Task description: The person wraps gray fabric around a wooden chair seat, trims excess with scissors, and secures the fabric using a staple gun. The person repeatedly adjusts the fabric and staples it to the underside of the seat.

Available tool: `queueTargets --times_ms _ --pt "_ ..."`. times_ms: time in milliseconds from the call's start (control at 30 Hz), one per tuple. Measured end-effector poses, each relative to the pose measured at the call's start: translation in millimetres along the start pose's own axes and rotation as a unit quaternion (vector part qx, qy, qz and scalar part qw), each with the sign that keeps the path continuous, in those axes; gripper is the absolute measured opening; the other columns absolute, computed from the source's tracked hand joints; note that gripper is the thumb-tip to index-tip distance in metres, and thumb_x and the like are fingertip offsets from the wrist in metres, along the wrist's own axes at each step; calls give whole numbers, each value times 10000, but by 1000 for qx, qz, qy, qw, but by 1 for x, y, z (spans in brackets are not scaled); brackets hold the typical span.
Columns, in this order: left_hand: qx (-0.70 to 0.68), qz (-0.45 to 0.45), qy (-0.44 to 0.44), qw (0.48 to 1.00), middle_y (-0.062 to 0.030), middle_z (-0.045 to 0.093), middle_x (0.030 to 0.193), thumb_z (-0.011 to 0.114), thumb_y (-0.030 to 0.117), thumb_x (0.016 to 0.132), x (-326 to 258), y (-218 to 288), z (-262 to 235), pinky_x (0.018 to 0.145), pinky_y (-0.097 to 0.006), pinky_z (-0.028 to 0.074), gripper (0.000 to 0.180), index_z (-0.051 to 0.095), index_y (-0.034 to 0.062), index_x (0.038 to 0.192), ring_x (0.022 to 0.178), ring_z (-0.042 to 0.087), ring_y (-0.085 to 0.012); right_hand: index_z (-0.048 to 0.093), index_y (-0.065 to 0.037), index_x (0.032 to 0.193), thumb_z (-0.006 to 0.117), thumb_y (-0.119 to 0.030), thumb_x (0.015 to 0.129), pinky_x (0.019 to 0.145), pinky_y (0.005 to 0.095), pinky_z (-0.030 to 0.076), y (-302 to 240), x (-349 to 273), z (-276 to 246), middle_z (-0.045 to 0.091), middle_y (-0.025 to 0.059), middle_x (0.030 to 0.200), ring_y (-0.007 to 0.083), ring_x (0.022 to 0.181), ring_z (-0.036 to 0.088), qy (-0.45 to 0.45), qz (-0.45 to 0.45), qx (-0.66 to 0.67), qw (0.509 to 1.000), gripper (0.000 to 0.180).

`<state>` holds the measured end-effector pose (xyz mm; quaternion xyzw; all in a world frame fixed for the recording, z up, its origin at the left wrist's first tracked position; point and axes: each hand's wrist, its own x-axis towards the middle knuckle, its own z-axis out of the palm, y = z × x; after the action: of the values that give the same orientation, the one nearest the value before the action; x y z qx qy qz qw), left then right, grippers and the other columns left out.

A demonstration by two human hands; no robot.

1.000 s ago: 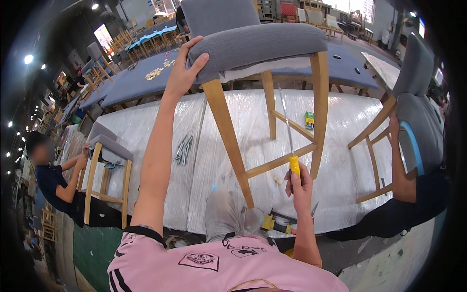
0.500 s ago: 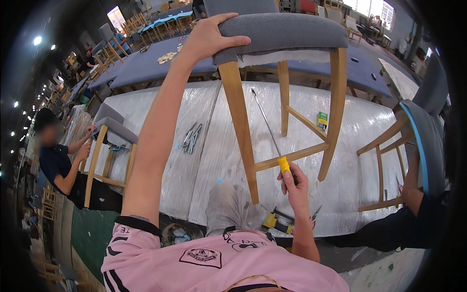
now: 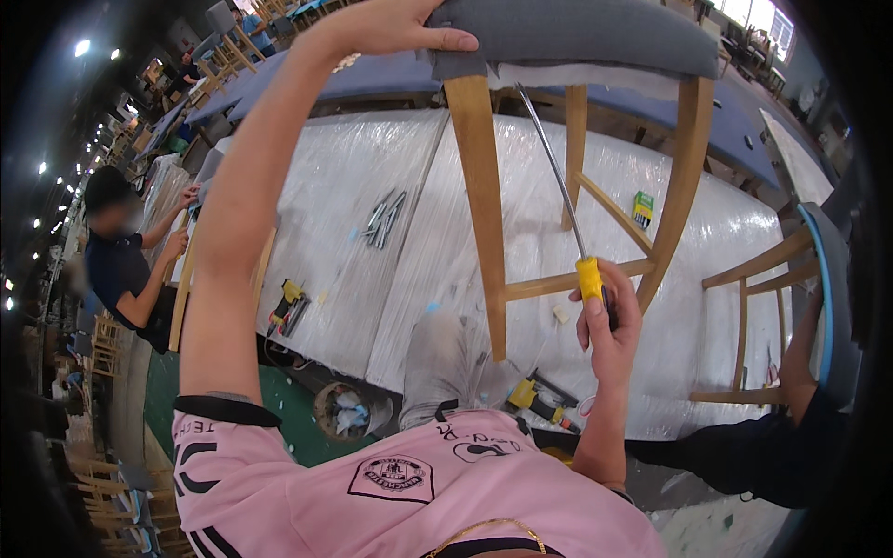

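A chair with a grey upholstered seat (image 3: 577, 42) and wooden legs stands tilted before me on a film-wrapped tabletop (image 3: 409, 279). My left hand (image 3: 395, 28) grips the seat's left edge, thumb along its side; the other fingers are partly cut off by the frame's top. My right hand (image 3: 614, 321) is closed round the yellow handle of a long screwdriver (image 3: 558, 177). Its metal shaft points up between the legs, with the tip by the white lining under the seat. I cannot tell whether the tip touches. Beside the near leg lies a small pale block (image 3: 561, 314).
Metal rods (image 3: 383, 220) and a green box (image 3: 642, 210) lie on the tabletop. Yellow staple guns (image 3: 539, 402) rest near its front edge. A co-worker (image 3: 121, 251) works at the left; another person's arm (image 3: 802, 358) shows by a chair (image 3: 744, 316) at right. Below is a bin (image 3: 344, 409).
My right hand and the screwdriver have moved up and right, bringing the tip nearer the seat's underside. The chair and my left hand appear higher in view; a second staple gun now shows at left.
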<state>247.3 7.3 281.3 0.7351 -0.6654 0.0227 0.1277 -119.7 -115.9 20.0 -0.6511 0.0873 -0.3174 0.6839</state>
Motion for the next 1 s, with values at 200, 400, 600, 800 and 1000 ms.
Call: queueTargets --times_ms 200,400,600,800,1000 --pt "142 37 -59 987 -310 239 1646 721 535 921 7 20 -6 1262 -424 248 1112 74 -21 1635 1532 279 -388 526 -50 1465 626 -218 1049 474 174 318 1 10 10 693 75 921 0 531 417 -6 -5 6 1000 460" --pt "196 27 -97 975 -327 236 1634 744 463 901 8 39 -7 1236 -434 304 1148 4 -23 1631 1491 342 -424 532 -52 1460 636 -220 1047 474 170 312 6 15 25 703 73 928 -4 529 409 -8 24 11 1000 458" --pt "214 28 -96 972 -334 257 1614 760 489 881 7 40 -6 1219 -438 331 1193 -15 -24 1628 1467 372 -432 591 -37 1407 664 -230 1032 596 194 397 6 9 35 694 56 956 33 659 492 17 -13 -69 997 428" --pt "197 48 -87 975 -337 253 1615 764 514 874 5 39 -3 1221 -443 334 1208 -7 -38 1622 1467 372 -438 633 10 1343 666 -171 1015 744 231 474 -20 0 41 690 84 1004 93 805 577 41 -10 -159 986 376" --pt "212 64 -61 973 -353 287 1593 780 412 851 -2 46 1 1224 -440 329 1163 42 -62 1614 1465 378 -437 635 37 1324 643 -123 1011 870 300 535 -30 -9 43 721 167 1120 181 981 698 56 -58 -227 970 351"
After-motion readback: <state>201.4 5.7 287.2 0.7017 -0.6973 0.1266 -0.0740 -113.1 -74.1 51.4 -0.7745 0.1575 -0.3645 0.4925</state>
